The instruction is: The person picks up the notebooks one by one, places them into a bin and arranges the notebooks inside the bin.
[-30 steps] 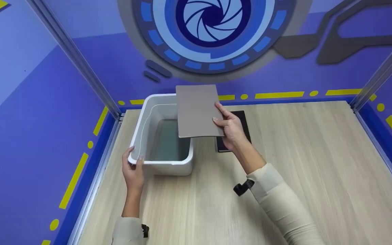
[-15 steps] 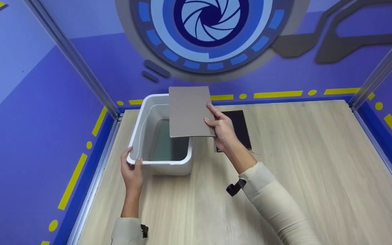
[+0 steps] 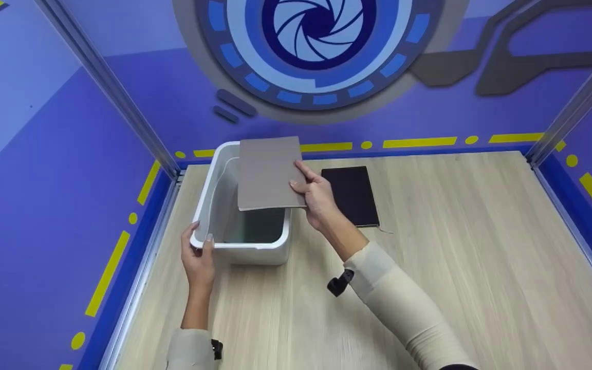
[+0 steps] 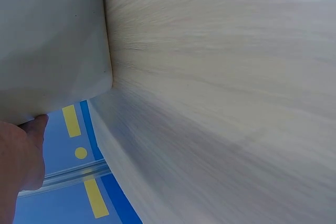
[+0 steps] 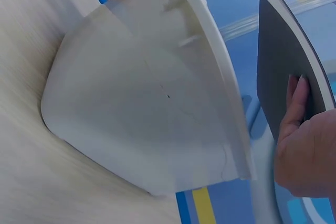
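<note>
A white plastic bin [image 3: 250, 255] stands on the table at the left. My left hand [image 3: 198, 264] grips its near left corner, the thumb on the front side and the fingers round the left side. In my right hand [image 3: 321, 200] I hold a taupe-covered notebook [image 3: 267, 172] by its right edge, above the bin's opening. The right wrist view shows the notebook's page edges [image 5: 302, 32] and the fingers under its dark-looking underside. A flat grey-green thing [image 3: 257, 226] lies on the bin's floor, partly hidden by the notebook.
A black notebook [image 3: 351, 195] with a thin ribbon lies flat on the table [image 3: 455, 257], right of the bin. Blue and purple panels [image 3: 136, 103] stand behind and at both sides, with metal posts in the corners.
My right hand has carried the taupe notebook left and slightly down, farther over the bin. More of the black notebook shows. My left hand keeps its grip on the bin.
</note>
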{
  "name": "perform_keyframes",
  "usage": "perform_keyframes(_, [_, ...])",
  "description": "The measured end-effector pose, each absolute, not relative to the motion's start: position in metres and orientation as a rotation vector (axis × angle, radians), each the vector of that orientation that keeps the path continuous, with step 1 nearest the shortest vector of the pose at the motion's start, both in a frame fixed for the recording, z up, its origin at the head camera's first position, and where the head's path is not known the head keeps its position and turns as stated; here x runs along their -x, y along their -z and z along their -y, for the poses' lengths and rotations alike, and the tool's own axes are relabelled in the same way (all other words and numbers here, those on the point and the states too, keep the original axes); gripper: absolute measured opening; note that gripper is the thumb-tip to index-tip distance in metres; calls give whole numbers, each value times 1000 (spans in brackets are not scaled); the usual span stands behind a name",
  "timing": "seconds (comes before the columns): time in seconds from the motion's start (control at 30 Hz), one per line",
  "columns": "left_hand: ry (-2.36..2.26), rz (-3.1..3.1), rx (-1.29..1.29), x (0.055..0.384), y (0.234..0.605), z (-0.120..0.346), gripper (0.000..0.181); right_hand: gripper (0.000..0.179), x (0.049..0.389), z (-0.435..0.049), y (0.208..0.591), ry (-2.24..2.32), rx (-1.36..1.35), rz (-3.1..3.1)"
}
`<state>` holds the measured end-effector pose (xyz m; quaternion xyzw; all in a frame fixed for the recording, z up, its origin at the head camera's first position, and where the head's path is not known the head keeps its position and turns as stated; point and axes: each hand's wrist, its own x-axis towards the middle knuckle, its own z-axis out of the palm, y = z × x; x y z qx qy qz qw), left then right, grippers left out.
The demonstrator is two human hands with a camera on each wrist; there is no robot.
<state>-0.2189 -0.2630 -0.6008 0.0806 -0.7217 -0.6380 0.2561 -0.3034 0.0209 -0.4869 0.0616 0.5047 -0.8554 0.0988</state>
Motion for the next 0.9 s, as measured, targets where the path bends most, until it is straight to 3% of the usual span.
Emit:
perform_keyframes(0.43, [1727,1933,-180,221,604,261,50,69,319,23,494,2494,-201,-1559])
perform_keyframes(0.6, [1736,1902,-161,222,605,261,50,69,322,23,490,2325,-72,-1559])
perform_keyframes(0.9, [1751,1913,-158,220,605,266,54,48,307,-3,466,1928,139,-2000])
